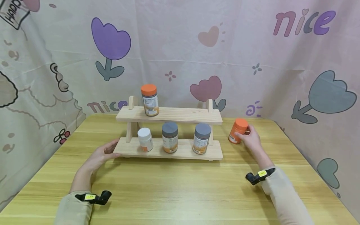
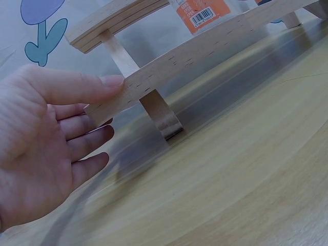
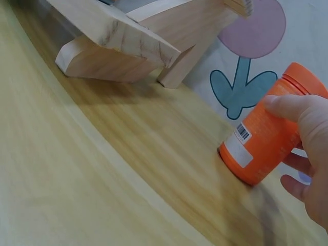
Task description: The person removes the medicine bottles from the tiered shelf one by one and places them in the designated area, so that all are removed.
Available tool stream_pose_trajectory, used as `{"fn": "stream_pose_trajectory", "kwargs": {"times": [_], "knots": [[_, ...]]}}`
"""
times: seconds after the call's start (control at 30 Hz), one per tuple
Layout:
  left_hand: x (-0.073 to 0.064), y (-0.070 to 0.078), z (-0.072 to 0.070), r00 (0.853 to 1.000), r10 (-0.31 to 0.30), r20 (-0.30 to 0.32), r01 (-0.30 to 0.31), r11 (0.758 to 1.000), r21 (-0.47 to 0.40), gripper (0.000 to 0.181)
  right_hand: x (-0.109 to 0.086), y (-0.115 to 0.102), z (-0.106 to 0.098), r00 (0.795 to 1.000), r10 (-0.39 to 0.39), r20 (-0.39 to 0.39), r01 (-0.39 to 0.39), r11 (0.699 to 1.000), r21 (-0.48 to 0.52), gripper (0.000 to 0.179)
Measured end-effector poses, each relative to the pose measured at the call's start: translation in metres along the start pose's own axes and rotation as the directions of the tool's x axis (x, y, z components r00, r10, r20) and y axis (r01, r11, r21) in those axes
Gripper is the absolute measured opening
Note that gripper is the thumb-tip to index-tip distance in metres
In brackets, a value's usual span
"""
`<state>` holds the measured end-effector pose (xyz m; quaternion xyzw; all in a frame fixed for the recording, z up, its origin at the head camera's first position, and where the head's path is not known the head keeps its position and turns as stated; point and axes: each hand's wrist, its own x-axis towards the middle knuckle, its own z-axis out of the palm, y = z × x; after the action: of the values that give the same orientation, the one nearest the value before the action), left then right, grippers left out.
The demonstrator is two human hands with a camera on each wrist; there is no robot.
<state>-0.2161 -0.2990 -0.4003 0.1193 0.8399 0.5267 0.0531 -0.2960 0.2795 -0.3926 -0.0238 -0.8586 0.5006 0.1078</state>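
Orange bottle (image 1: 237, 130) standing near upright, right of frame centre, right hand (image 1: 252, 140) gripping it; rack (image 1: 184, 115) lying leftward, left hand (image 1: 98, 157) pinching far end.

With my right hand (image 3: 315, 133) I hold an orange bottle (image 3: 264, 130), my thumb (image 3: 282, 106) laid along its near side just below the ridged orange lid (image 3: 306, 79). My fingers (image 3: 298, 163) show curled past the far side. Down from my grip, near the base, is a white label (image 3: 239, 151) with a barcode; whether the base touches the wood-grain table (image 3: 118, 169), I can't tell. Beyond my thumb, well apart, a pale wooden shelf (image 3: 136, 43) shows its end. Behind the bottle hangs a pale cloth (image 3: 302, 36) printed with a pink flower (image 3: 254, 31) on teal leaves.
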Motion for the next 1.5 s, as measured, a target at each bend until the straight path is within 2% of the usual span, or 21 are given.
{"fn": "stream_pose_trajectory", "kwargs": {"times": [0.17,0.27,0.5,0.8,1.0,1.2,1.5], "knots": [[0.001,0.000,0.000,1.000,0.002,0.002,-0.002,1.000,0.004,0.076,-0.004,0.000,-0.004,1.000,-0.012,-0.025,0.013,0.999,0.043,0.079],[0.001,0.000,0.001,1.000,0.006,0.001,-0.006,1.000,0.008,0.075,-0.006,-0.004,-0.009,0.998,-0.029,-0.047,0.032,0.998,0.056,0.078],[0.001,0.001,-0.001,1.000,-0.007,0.000,0.007,1.000,0.019,0.075,-0.005,-0.021,-0.022,0.993,-0.092,-0.073,0.093,0.996,0.009,0.072],[0.001,0.002,-0.002,1.000,-0.014,-0.003,0.014,1.000,0.006,0.075,-0.002,-0.059,-0.033,0.983,-0.173,-0.065,0.174,0.985,0.003,0.068],[0.002,0.003,-0.003,1.000,-0.008,0.002,0.008,1.000,0.009,0.075,0.001,-0.092,-0.035,0.982,-0.191,-0.016,0.191,0.981,0.021,0.071],[0.002,0.004,-0.004,1.000,-0.003,0.003,0.003,1.000,0.004,0.075,0.003,-0.124,-0.027,0.975,-0.212,0.060,0.208,0.976,0.067,0.073],[-0.001,0.001,-0.001,1.000,-0.005,0.005,0.005,1.000,0.011,0.074,0.006,-0.164,0.004,0.953,-0.270,0.136,0.251,0.957,0.145,0.067]]}}
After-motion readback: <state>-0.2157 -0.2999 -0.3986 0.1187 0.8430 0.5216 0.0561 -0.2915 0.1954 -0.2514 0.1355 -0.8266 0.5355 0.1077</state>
